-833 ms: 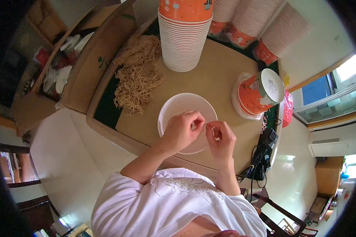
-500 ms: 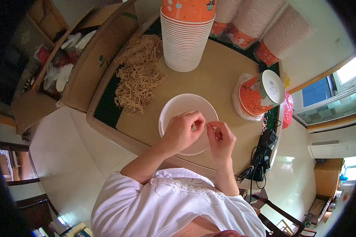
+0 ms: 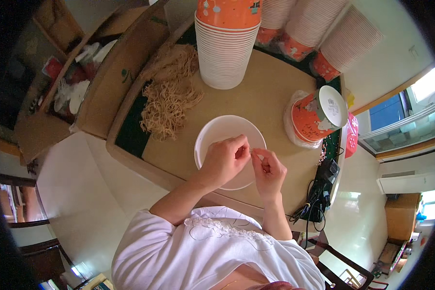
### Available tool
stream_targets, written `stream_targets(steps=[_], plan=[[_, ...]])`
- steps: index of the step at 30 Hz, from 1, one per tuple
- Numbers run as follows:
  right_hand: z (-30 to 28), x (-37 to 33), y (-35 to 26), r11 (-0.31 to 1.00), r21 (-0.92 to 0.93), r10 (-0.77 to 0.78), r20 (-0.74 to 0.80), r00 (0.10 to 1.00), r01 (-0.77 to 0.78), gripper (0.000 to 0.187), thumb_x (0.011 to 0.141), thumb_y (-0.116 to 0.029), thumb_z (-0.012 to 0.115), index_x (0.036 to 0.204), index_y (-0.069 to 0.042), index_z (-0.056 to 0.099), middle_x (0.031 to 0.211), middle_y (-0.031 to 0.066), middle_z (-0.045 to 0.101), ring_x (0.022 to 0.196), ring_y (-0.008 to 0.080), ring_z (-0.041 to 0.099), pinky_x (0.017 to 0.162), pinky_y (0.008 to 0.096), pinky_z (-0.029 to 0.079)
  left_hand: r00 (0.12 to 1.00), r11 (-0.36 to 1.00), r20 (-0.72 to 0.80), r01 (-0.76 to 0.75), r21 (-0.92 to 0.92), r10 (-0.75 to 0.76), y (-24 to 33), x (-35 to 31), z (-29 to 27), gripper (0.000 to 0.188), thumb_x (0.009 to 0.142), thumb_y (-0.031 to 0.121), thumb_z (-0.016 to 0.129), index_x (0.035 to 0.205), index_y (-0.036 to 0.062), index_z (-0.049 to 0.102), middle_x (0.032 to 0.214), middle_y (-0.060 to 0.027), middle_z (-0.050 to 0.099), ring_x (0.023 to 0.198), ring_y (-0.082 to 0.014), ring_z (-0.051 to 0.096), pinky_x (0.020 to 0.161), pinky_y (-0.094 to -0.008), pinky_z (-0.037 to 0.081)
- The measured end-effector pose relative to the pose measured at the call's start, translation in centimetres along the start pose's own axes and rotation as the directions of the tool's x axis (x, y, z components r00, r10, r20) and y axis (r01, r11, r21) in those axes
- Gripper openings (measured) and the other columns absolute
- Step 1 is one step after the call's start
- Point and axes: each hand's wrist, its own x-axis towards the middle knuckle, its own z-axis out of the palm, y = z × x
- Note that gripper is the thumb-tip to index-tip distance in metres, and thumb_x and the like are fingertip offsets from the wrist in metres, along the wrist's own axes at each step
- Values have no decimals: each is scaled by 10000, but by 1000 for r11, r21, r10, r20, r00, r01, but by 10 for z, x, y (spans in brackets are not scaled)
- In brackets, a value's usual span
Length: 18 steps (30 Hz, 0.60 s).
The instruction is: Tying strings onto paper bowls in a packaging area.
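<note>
Over a round white bowl [image 3: 222, 126] at the near middle of the table, my two hands meet with their fingertips close together. My left hand [image 3: 223, 162] is closed in a pinch above the bowl's middle. Beside it, at the bowl's right rim, my right hand [image 3: 269, 175] pinches with thumb and forefinger. Whatever lies between the fingertips is too small to make out. Left of the bowl lies a loose tangled heap of tan string [image 3: 166, 104]. Behind the bowl rises a tall stack of white paper tubs [image 3: 224, 55], with an orange printed one on top.
Orange printed tubs [image 3: 305, 118] in clear plastic lie at the right. More wrapped tub stacks [image 3: 350, 41] stand at the back right. A black power adapter with cables [image 3: 319, 188] sits at the right edge. An open cardboard box [image 3: 116, 82] stands at the left.
My left hand's fingers have curled in a little more. My right hand has shifted very slightly left, and the fingertips remain close together.
</note>
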Motion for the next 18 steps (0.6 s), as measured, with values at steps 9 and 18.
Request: stream_targets(steps=[9,18], plan=[[-4,3,-2,997,69,-33,-73,997,38,92,789,24,694,863,-23,666,612,2,527,493,34,401,445,195,320,995,986,87,52,-155,-39,1,4,-1,90,908,97,579,873,17,560,739,-101,597,659,-172,599,603,-301,462],[-5,6,1,996,76,-53,-32,998,55,109,780,42,681,870,-17,660,575,-28,459,503,15,364,447,191,272,997,994,-14,-75,74,77,6,4,10,66,886,67,574,875,21,527,790,-134,602,709,-309,610,615,-379,463]])
